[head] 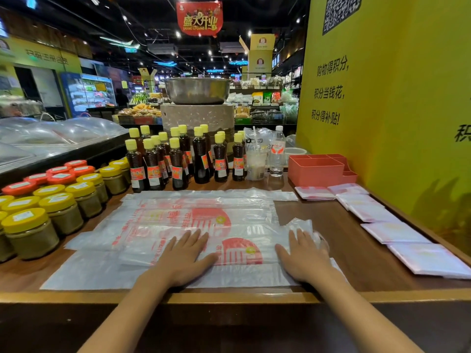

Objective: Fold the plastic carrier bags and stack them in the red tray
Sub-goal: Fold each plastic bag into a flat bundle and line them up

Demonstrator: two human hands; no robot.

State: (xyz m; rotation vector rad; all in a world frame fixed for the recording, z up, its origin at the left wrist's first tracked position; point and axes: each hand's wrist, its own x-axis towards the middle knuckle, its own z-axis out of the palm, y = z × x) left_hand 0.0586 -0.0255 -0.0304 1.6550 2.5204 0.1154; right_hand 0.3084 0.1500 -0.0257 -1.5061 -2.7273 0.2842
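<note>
Carrier bags (178, 225) lie flat under both hands, left (187, 258) and right (304, 256), fingers straight.

Two bare forearms enter from the bottom edge of the head view, both uncovered from elbow region to wrist; no sleeve or cuff shows anywhere along them. Left hand (184, 261): bare, no glove; no ring, watch or band visible. Right hand (304, 258): likewise bare, wrist plain, nothing worn. Fingers slender, nails short and unpainted as far as the blur allows. Wide-angle lens stretches the forearms toward the frame's lower corners. No other part of the person shows.
</note>
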